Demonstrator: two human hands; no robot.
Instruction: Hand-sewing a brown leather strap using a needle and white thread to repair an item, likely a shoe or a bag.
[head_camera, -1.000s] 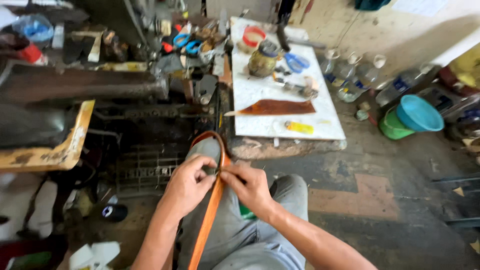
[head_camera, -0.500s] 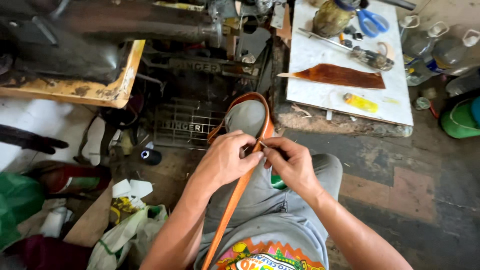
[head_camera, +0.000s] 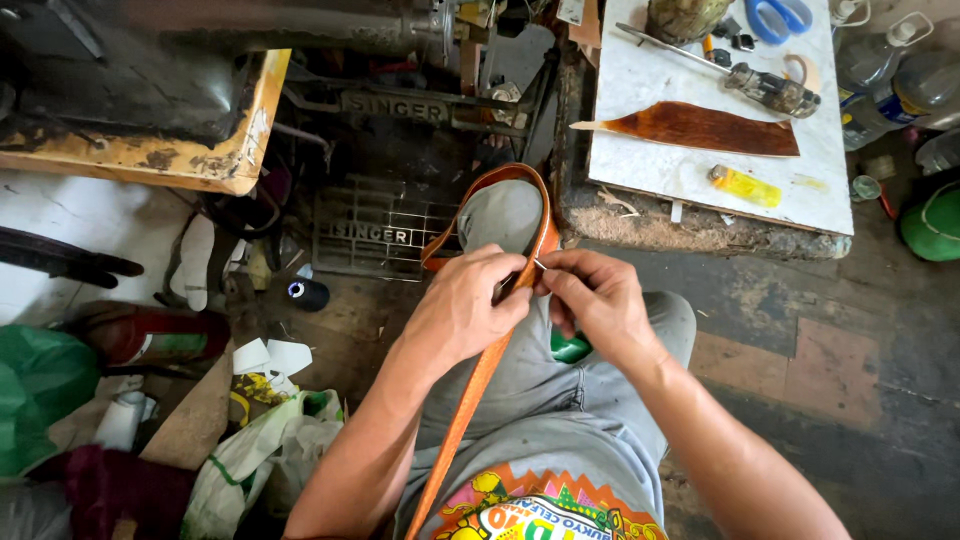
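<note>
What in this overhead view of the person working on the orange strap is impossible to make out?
- Needle, head view: too small to confirm; only a thin glint shows between the right hand and left hand.
- Orange strap: the part being worked is covered by the fingers; its lower end runs off the bottom edge.
- Green object: mostly hidden under the right hand.
- Scissors: cut off by the top edge.

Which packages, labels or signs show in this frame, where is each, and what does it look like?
Cast lettering plate: top centre on the sewing machine frame, dark metal bar.
Treadle: below it, black grille with a pale lettered strip.
Bottles: top right, clear plastic, one with a blue label.
Lighter: on the white slab, yellow.
Shirt print: bottom centre, multicoloured.
</note>
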